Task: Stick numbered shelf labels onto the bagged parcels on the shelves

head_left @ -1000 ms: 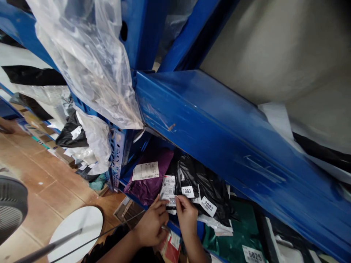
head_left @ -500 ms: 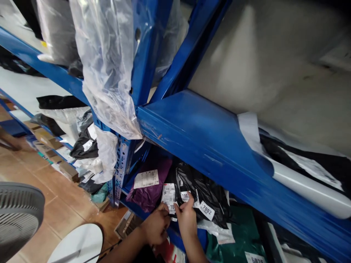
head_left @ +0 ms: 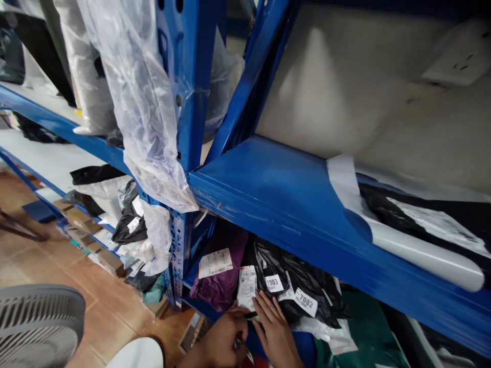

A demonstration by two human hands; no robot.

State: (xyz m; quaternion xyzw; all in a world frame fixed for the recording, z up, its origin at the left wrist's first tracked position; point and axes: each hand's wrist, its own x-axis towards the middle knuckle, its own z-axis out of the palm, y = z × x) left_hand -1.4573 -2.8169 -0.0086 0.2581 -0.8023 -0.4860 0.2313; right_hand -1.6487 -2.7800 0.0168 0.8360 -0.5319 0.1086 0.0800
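On the lower blue shelf lies a black plastic parcel (head_left: 264,250) with a white shipping label (head_left: 246,286) on its left part and a sticker (head_left: 273,283) reading 7003. My right hand (head_left: 274,327) rests flat with stretched fingers over the lower end of the label. Close beside it, my left hand (head_left: 226,335) is closed at the parcel's front edge. Something small and dark shows among its fingers, too hidden to name. To the left is a purple parcel (head_left: 218,286) with a label; to the right, another black parcel bears a 7002 sticker (head_left: 306,302).
A blue shelf beam (head_left: 268,204) runs above my hands, joined to an upright post (head_left: 180,255). Clear plastic wrap (head_left: 153,128) hangs from the upper shelf. A grey fan (head_left: 38,322) and a white round top (head_left: 136,355) stand at lower left. A green parcel (head_left: 368,327) lies right.
My right hand has gone from bent fingers by the stickers to lying flat on the label, uncovering the 7003 sticker. My left hand stays closed at the edge. The view has shifted slightly.
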